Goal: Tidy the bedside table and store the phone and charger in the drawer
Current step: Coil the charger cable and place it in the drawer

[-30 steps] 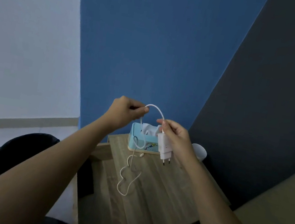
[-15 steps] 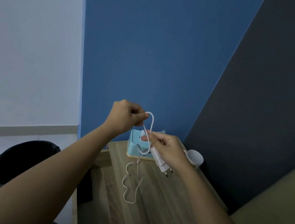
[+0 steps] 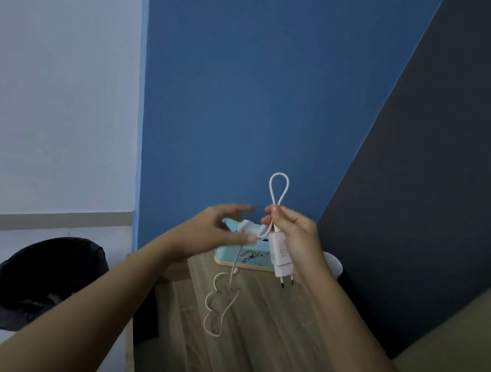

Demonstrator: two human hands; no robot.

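My right hand [image 3: 297,236] grips the white charger plug [image 3: 280,256], prongs pointing down, above the wooden bedside table [image 3: 260,344]. The same hand pinches the white cable [image 3: 278,188] into a loop that stands up above the fingers. The rest of the cable hangs down in loose curls over the table top. My left hand [image 3: 216,233] is just left of the plug, blurred, fingers spread, with thumb and finger on the hanging cable. No phone shows.
A light blue tissue box [image 3: 245,259] stands at the back of the table behind my hands. A white cup [image 3: 333,264] peeks out behind my right wrist. A black bin [image 3: 46,282] sits on the floor to the left. Blue and dark walls close behind.
The cable loop passed from my left hand to my right, which now pinches it upright above the plug. My left hand dropped lower onto the hanging cable.
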